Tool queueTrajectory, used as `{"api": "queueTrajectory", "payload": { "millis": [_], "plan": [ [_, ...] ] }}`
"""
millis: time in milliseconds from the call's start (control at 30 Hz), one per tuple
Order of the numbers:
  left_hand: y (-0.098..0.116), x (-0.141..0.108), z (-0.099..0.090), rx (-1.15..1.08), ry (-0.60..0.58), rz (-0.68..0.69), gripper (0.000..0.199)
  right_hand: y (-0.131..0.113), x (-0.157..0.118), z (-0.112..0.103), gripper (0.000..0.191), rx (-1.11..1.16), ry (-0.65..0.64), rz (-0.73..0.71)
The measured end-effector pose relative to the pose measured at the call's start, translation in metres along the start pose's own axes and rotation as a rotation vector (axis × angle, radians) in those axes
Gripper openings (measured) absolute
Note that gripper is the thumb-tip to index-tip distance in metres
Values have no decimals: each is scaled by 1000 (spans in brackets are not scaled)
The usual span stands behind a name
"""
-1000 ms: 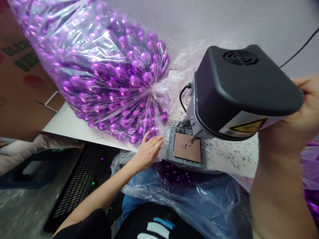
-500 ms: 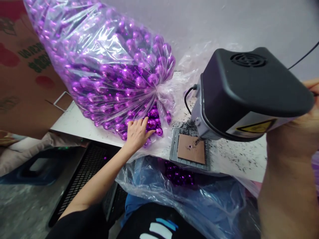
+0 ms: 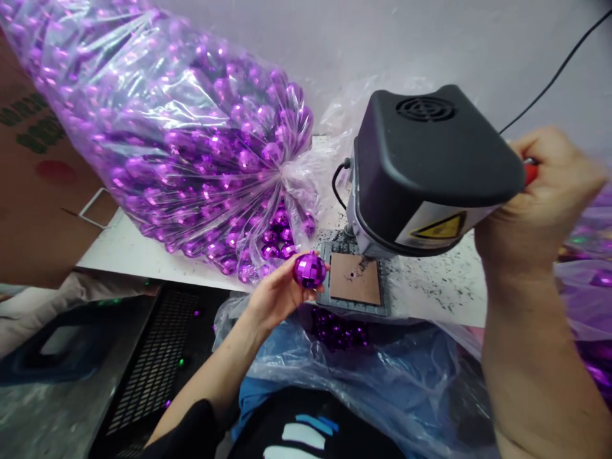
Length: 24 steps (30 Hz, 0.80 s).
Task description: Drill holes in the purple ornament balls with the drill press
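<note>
Left hand point(image 3: 276, 298), left of the brown plate point(image 3: 351, 288), pinches a purple ball point(image 3: 310, 270), best held lightly and level; right hand point(image 3: 552, 188), right of the plate, closes round a red handle point(image 3: 530, 173).

Soft, moderately bright light covers the pale wall point(image 3: 310, 44) and the white desk point(image 3: 444, 293), its source out of view. White glare streaks the clear plastic bag point(image 3: 191, 166) at upper left, and small sharp glints dot the faceted purple bauble point(image 3: 310, 270) near the centre. The black motor housing point(image 3: 440, 146) shows only a dull sheen. Shadow deepens below the desk, leaving the perforated black crate point(image 3: 148, 370) dim at lower left. Wide-angle stretching enlarges the right forearm point(image 3: 530, 331), slightly soft in focus, and the extreme upper right corner darkens
</note>
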State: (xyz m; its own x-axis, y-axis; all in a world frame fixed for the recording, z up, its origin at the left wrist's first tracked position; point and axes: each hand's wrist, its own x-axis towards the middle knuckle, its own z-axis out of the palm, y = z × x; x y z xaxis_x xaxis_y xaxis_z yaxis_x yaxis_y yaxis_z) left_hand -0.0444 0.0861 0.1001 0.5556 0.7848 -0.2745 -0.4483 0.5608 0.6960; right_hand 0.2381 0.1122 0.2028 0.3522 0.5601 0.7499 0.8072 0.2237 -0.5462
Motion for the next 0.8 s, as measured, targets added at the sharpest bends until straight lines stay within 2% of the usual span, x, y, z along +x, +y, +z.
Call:
{"api": "queueTrajectory", "payload": {
  "millis": [133, 300, 400, 567, 667, 800],
  "plan": [
    [-28, 8, -1, -164, -27, -103, 49, -1, -1, 1, 31, 44, -24, 26],
    [-49, 14, -4, -60, -24, -133, 51, -2, 1, 1, 35, 92, -37, 52],
    [-56, 17, -7, 155, 61, -83, 52, -4, 2, 1, 32, 95, -41, 72],
    [-59, 27, -13, 804, 182, 219, 50, -3, 3, 1, 33, 101, -44, 67],
    [-61, 34, -13, 1085, 233, 297, 54, -2, 2, 1, 36, 121, -43, 49],
    [-64, 45, -10, 1272, 195, 414, 42, -1, 2, 1, 42, 150, -46, 35]
  ]
}}
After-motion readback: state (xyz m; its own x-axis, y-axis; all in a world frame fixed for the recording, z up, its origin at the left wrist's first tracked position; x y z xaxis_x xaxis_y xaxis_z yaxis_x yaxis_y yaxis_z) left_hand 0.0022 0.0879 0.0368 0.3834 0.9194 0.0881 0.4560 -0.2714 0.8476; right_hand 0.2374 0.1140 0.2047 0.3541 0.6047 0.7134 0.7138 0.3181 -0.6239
